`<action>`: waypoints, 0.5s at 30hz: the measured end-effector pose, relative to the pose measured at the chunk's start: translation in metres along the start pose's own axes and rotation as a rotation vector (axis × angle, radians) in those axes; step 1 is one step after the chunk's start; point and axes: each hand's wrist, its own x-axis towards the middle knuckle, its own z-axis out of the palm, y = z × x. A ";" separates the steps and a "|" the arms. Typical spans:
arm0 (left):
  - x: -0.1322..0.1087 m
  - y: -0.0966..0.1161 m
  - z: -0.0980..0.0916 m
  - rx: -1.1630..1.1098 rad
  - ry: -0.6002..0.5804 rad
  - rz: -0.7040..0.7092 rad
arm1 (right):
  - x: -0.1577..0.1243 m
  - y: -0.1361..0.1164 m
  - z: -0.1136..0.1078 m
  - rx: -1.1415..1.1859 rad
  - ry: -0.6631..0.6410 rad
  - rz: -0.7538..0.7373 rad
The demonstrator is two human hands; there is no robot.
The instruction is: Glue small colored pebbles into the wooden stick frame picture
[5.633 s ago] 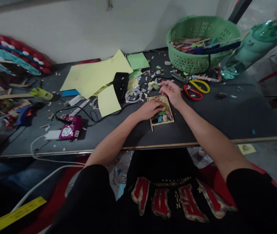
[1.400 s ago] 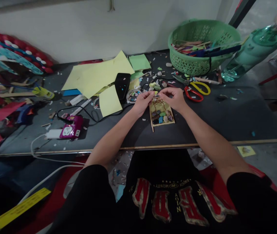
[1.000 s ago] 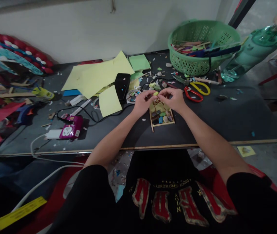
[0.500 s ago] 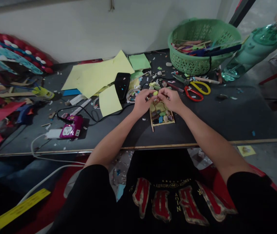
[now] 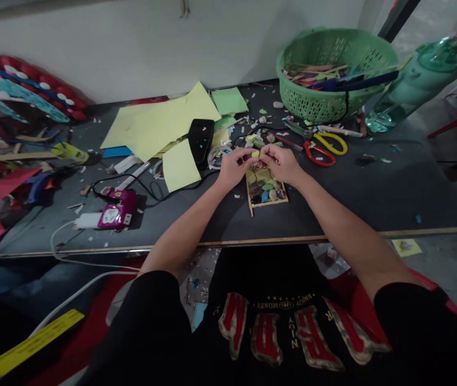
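A small yellow piece (image 5: 256,154), perhaps a painted pebble, is pinched between the fingertips of my left hand (image 5: 233,167) and my right hand (image 5: 281,164). Its exact kind is too small to make out. Just below the fingers lies a little wood-edged panel (image 5: 254,177) with thin dark lines on it. Coloured stones (image 5: 267,188) cover its near part: green, blue, black, grey and brown. My hands hide the panel's far end. More pale and green stones (image 5: 258,143) lie right behind my fingertips.
Red-and-yellow-handled pliers (image 5: 320,152) lie right of my hands, before a green basket (image 5: 312,102) of sticks and tools. A green bottle (image 5: 417,86) leans at far right. Leftward are yellow paper (image 5: 156,126), a black phone-like object (image 5: 201,140) and a purple power adapter (image 5: 120,209) with cords.
Both hands stay in nearly the same place, with only tiny shifts of the fingers around the yellow piece. The panel and its stones have not moved.
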 end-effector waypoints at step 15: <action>0.000 0.000 0.005 0.014 -0.057 -0.007 | -0.006 -0.010 0.008 -0.275 0.344 -0.033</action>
